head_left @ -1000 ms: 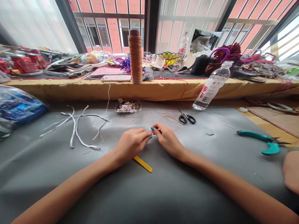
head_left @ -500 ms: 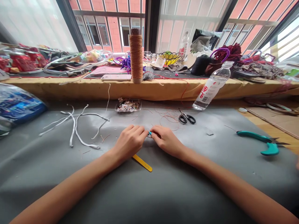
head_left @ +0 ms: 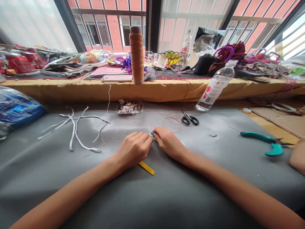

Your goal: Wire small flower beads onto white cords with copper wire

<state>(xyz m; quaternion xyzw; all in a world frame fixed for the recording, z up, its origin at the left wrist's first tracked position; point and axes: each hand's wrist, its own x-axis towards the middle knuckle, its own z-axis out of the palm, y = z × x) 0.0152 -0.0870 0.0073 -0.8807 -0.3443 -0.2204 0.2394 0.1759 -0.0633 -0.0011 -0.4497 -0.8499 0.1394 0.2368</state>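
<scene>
My left hand [head_left: 137, 146] and my right hand [head_left: 168, 142] meet over the grey mat [head_left: 152, 197], fingers closed in a pinch. Between their fingertips is a small whitish piece [head_left: 150, 135], mostly hidden, so its kind is unclear. Spots of teal show at the fingertips; I cannot tell whether they are nails or part of the piece. From under my left hand sticks out a flat yellow strip [head_left: 147, 168] with a rounded end. Beyond the hands lie loose thin brown thread [head_left: 170, 116] and black-handled scissors [head_left: 190, 119].
A clear tray of small trinkets [head_left: 130, 107] stands beyond my hands. White cords [head_left: 76, 127] lie left. To the right are a water bottle [head_left: 215, 86], teal-handled pliers [head_left: 258, 136] and another person's arm [head_left: 297, 157]. A thread spool [head_left: 137, 57] stands on the cluttered ledge [head_left: 83, 92].
My left hand has rolled slightly over and shifted right, with the fingertips still together around the small piece. More of another person's arm shows at the right edge. The view has shifted slightly.
</scene>
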